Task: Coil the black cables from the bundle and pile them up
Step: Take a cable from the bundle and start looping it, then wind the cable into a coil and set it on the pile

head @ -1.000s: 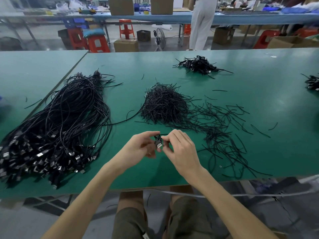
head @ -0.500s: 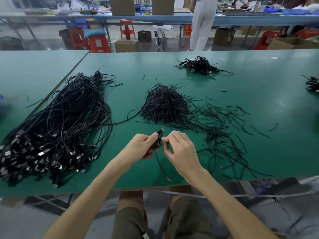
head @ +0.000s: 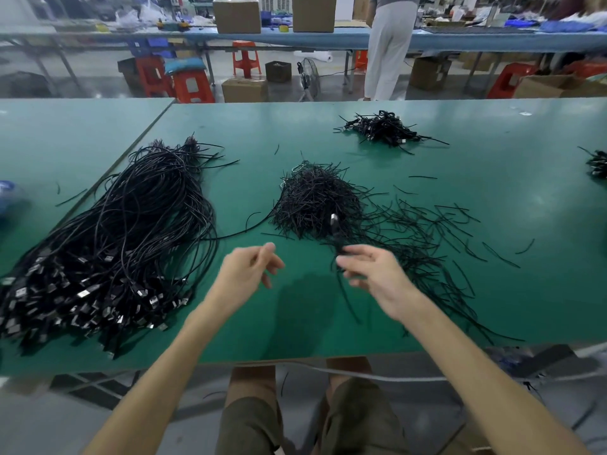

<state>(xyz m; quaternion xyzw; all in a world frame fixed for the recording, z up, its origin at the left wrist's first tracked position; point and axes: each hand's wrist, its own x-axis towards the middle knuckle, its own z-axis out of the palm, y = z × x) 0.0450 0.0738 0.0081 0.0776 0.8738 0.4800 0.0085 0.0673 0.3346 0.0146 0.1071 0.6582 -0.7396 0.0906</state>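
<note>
Both hands were joined on the coiled cable a moment ago. Now the left hand has let go, its grip loose and empty. The right hand alone pinches it at frame centre, so probably it goes next to the pile. The cord is thin and glossy, with a metal plug tip.

Two hands, one held cable, one bundle, one tie heap, two piles.

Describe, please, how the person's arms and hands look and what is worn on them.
The left forearm and right forearm are bare, with no sleeves in view. The left hand and right hand wear no gloves, and no watch, bracelet or ring shows, though blur softens them. Olive-brown shorts cover the lap.
</note>
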